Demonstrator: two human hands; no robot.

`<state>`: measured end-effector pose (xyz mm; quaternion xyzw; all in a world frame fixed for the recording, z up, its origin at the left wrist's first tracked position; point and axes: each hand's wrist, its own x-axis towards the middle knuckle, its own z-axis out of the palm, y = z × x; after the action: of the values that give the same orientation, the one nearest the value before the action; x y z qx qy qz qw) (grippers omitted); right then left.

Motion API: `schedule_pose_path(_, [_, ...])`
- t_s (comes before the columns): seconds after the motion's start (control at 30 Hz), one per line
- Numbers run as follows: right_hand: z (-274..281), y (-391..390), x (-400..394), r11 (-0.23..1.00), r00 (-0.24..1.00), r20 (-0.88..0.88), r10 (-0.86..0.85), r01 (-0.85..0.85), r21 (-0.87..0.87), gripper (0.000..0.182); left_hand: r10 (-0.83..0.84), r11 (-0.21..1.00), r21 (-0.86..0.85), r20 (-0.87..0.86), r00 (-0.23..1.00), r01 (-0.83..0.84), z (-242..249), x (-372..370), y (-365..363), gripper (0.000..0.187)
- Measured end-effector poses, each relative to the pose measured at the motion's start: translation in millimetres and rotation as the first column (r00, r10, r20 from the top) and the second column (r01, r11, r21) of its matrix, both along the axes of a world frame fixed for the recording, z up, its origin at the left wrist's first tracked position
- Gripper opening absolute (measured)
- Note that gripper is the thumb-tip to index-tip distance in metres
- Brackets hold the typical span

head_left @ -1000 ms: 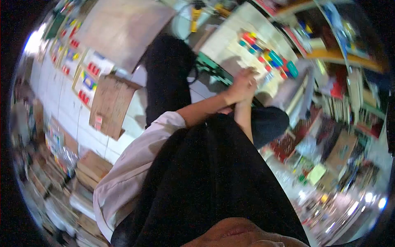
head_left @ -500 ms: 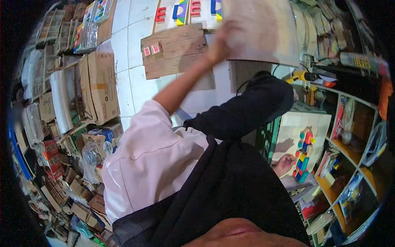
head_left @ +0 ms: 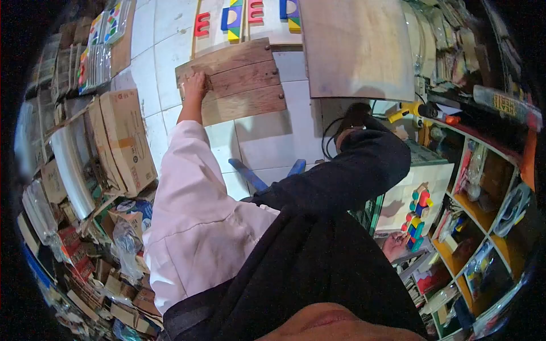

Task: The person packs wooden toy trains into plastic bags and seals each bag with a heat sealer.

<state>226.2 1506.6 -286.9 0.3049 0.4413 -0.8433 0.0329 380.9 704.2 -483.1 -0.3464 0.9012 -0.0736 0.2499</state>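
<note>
My left hand (head_left: 194, 86), in a pink sleeve, reaches out to the left end of a low brown plank-top wooden stool (head_left: 244, 74). Its fingers are curled down onto the wood, over the spot where two small red-and-white boxes lay; the boxes are hidden under it. At the lower right, my right hand (head_left: 394, 245) shows past the black head covering, its arm hidden. Its fingers are curled against the lower end of a cluster of coloured toy blocks (head_left: 417, 221) on a pale board (head_left: 392, 193). Whether it grips a block is too small to see.
Boards with coloured shapes (head_left: 232, 25) lie beyond the stool, beside a plain wooden panel (head_left: 358, 51). Cardboard boxes (head_left: 128, 136) are piled at left. A shelf unit (head_left: 483, 210) and a yellow tool (head_left: 405, 111) stand at right. Blue legs (head_left: 248, 172) show on the tiled floor.
My left hand has swung left from beside the wooden panel onto the stool's left end, covering the two small boxes. My right hand stays by the blocks. The view has shifted slightly.
</note>
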Motion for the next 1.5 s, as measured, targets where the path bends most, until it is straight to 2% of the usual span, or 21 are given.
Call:
schedule_pose_path(0.03, [3,-8,-5,0.996,0.997,0.033,-0.073,0.071,0.048,0.028,-0.01,0.999,0.053,0.017,1.0,0.009,7,-7,4,0.042])
schedule_pose_path(0.1, [-4,-7,-12,0.999,0.999,-0.005,-0.04,0.04,0.017,0.025,-0.017,0.997,0.073,-0.148,0.989,0.028,0,-14,9,0.048])
schedule_pose_path(0.2, [1,-24,-32,0.998,0.998,-0.019,0.052,-0.053,-0.036,0.026,-0.012,0.976,0.204,-0.281,0.96,0.071,41,-78,47,0.053])
schedule_pose_path(0.27, [23,-64,-59,0.995,0.997,-0.021,0.079,-0.08,-0.066,0.025,0.119,0.869,0.468,-0.51,0.852,0.158,79,-137,93,0.056])
schedule_pose_path(0.3, [21,-69,-75,1.0,0.999,0.038,-0.013,0.013,-0.008,0.024,0.022,0.883,0.393,-0.584,0.812,0.259,80,-164,111,0.055])
schedule_pose_path(0.33, [15,-67,-93,0.969,0.973,-0.111,0.202,-0.215,-0.119,0.023,-0.076,0.883,0.309,-0.649,0.757,0.353,81,-193,130,0.055])
schedule_pose_path(0.37, [28,-94,-108,0.961,0.967,-0.076,0.244,-0.251,-0.115,0.022,-0.062,0.841,0.414,-0.566,0.822,0.349,99,-224,151,0.053])
schedule_pose_path(0.4, [41,-128,-127,0.99,0.99,0.048,0.134,-0.132,-0.039,0.021,-0.105,0.79,0.374,-0.698,0.708,0.486,89,-246,166,0.051])
schedule_pose_path(0.43, [15,-114,-150,0.91,0.93,-0.091,0.357,-0.368,-0.191,0.021,-0.141,0.798,0.361,-0.668,0.731,0.483,83,-273,183,0.05])
schedule_pose_path(0.53, [11,-184,-194,0.817,0.848,-0.136,0.512,-0.53,-0.229,0.016,-0.152,0.774,0.388,-0.653,0.742,0.501,80,-325,220,0.043])
schedule_pose_path(0.57, [7,-204,-207,0.83,0.844,-0.037,0.535,-0.534,-0.16,0.016,-0.171,0.765,0.393,-0.639,0.75,0.51,77,-335,226,0.04])
schedule_pose_path(0.73, [-29,-299,-244,0.738,0.733,0.116,0.67,-0.675,-0.004,0.018,-0.016,0.737,0.471,-0.704,0.71,0.484,77,-345,225,0.051])
schedule_pose_path(0.8, [-40,-329,-255,0.618,0.624,0.095,0.776,-0.782,0.082,0.016,0.066,0.724,0.524,-0.701,0.71,0.449,68,-338,215,0.055])
schedule_pose_path(0.87, [-48,-358,-266,0.537,0.553,0.131,0.823,-0.832,0.137,0.015,0.026,0.716,0.341,-0.885,0.465,0.609,39,-330,204,0.058])
schedule_pose_path(0.97, [-46,-397,-276,0.4,0.443,0.209,0.872,-0.89,0.218,0.014,-0.152,0.706,0.271,-0.845,0.513,0.655,63,-314,207,0.061])
schedule_pose_path(1.1, [-51,-426,-295,0.223,0.295,0.254,0.921,-0.934,0.278,0.009,-0.055,0.724,0.323,-0.853,0.518,0.61,75,-308,217,0.06])
schedule_pose_path(1.23, [-54,-441,-301,0.216,0.299,0.303,0.905,-0.936,0.278,0.014,0.091,0.736,0.524,-0.705,0.703,0.43,80,-313,222,0.066])
schedule_pose_path(1.27, [-55,-443,-294,0.301,0.361,0.316,0.877,-0.927,0.223,0.014,0.182,0.732,0.592,-0.647,0.74,0.338,82,-314,223,0.068])
schedule_pose_path(1.37, [-96,-447,-280,0.444,0.466,0.385,0.796,-0.883,0.151,0.015,0.268,0.744,0.593,-0.687,0.675,0.307,76,-314,222,0.068])
schedule_pose_path(1.43, [-114,-443,-268,0.563,0.498,0.394,0.773,-0.824,-0.062,0.014,0.327,0.721,0.637,-0.658,0.678,0.271,71,-313,221,0.067])
schedule_pose_path(1.5, [-145,-438,-253,0.575,0.492,0.401,0.773,-0.81,-0.115,0.012,0.385,0.693,0.682,-0.625,0.679,0.234,67,-312,224,0.067])
